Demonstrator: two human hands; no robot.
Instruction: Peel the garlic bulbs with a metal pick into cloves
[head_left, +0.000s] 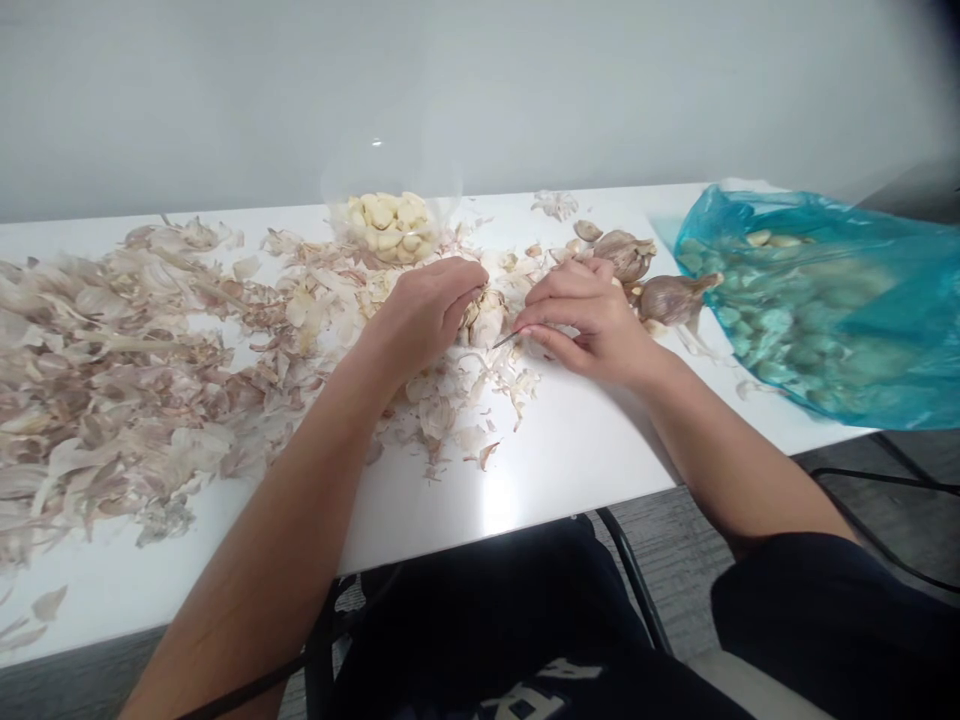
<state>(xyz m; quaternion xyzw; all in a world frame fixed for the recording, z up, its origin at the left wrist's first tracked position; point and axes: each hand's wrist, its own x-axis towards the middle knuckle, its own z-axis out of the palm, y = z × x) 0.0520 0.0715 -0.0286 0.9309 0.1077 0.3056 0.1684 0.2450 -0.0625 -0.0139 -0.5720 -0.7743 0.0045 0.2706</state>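
Near the middle of the table, my left hand is closed around a partly peeled garlic bulb, its fingers curled over the top. My right hand pinches a small knife; only its thin, dark blade shows, the tip touching or very close to the bulb's lower side. Its handle is hidden in my fingers. Just beyond my right hand lie two whole garlic bulbs with purplish skins. Behind my left hand, a clear tub holds many peeled cloves.
A large heap of garlic skins covers the left of the white table. On the right, a blue plastic bag full of cloves reaches the table's edge. A grey wall stands behind.
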